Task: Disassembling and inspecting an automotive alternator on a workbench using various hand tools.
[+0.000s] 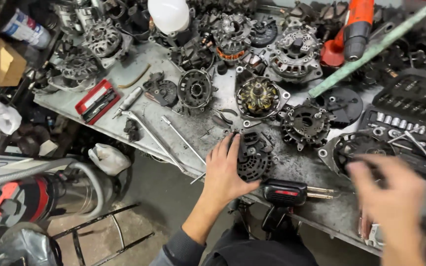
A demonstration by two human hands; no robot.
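A single camera is sitting on the person's head and is looking steeply down and forward, so the view is running from the person's own dark lap at the near edge out across the table (pixel 139 64) to its far side at the top. The table is lying slantwise in the picture, its near edge climbing from lower right to upper left, which is showing the head turned a little off square. The camera is staying close: the left hand (pixel 227 170) is filling the middle, and the right hand (pixel 395 207) is blurring at the near right. At the near left the view is dropping past the table edge to the floor (pixel 168 197). No second view is sharing the scene.
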